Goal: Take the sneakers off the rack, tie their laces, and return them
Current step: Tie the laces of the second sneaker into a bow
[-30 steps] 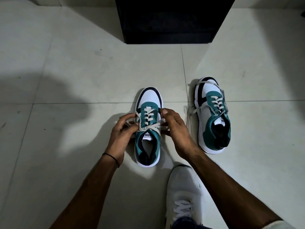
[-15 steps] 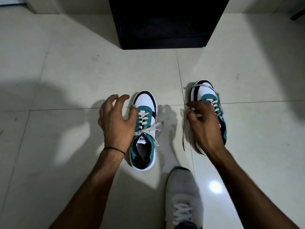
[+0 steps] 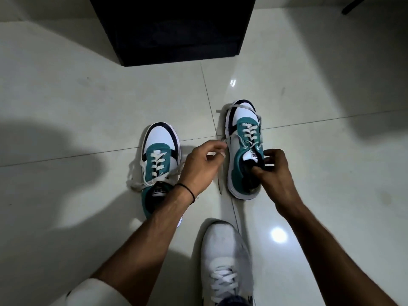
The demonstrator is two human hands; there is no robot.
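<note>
**Operator:** Sneakers first: the left sneaker sits on the floor where two tiles meet, its laces crossed and drawn into what I take for a finished knot, though my forearm hides part of it. Both my hands have left it since a second ago and gone to the right sneaker, just beside it across the tile seam.

**Observer:** What are the hands doing?

**Operator:** My left hand pinches one loose lace end of that shoe; my right hand is closed on its collar at the tongue, steadying it.

**Observer:** So where does the task stand?

**Operator:** I'd judge one shoe done, the second barely begun. The dark rack stands at the floor's far edge, awaiting both.
</note>
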